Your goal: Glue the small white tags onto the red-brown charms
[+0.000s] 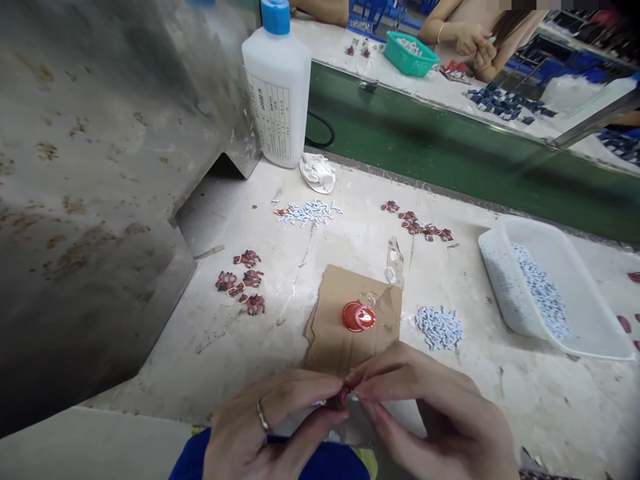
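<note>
My left hand [280,420], with a ring on one finger, pinches a small dark red figure [339,399] at the bottom centre. Fingertips of my right hand [425,407] close on the figure's right side, where a tiny white bit shows between them. Just beyond both hands lies a brown cardboard piece [333,333] with a small red cap-like dish [358,317] on it. Right of the cardboard is a pile of small pale blue pieces [440,328]. More dark red figures [250,279] lie to the left, and others [420,225] lie farther back.
A metal housing [100,167] fills the left side. Behind stand a white bottle [285,87] and crumpled white material [319,173]. More pale pieces [310,212] lie near them. A white tub [595,313] is at right. Across a green divider [425,133], a person's hands [477,50] work beside a green basket [410,60].
</note>
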The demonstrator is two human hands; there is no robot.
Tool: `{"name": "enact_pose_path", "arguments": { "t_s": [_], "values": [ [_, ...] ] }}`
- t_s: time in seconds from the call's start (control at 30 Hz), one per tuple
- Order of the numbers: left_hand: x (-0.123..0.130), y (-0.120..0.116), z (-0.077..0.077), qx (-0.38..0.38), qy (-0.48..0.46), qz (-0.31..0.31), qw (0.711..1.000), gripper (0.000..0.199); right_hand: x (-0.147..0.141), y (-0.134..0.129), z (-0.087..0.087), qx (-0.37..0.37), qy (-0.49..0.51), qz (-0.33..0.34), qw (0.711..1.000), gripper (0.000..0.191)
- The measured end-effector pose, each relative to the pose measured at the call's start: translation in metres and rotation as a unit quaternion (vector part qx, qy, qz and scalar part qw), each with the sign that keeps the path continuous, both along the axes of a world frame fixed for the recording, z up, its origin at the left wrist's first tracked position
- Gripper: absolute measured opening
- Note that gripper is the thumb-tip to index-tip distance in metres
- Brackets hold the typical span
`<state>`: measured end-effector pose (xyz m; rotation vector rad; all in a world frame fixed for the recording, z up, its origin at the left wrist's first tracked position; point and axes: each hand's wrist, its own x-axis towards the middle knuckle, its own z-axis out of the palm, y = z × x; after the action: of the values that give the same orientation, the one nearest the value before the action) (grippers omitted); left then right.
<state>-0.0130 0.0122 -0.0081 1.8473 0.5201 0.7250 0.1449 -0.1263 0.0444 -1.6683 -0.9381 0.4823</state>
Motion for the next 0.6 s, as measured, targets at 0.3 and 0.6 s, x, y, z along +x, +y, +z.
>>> {"name": "enact_pose_path", "arguments": {
  "t_s": [0.3,0.6],
  "values": [
    [0.000,0.025,-0.010,0.076,0.032,0.061,0.995,0.032,0.000,-0.001,-0.003,0.005,-0.040,0.014,0.999,0.041],
    [-0.008,0.082,-0.008,0.297,0.101,0.076,0.946,0.019,0.019,-0.009,0.009,-0.015,-0.113,-0.070,0.991,0.032]
  ]
}}
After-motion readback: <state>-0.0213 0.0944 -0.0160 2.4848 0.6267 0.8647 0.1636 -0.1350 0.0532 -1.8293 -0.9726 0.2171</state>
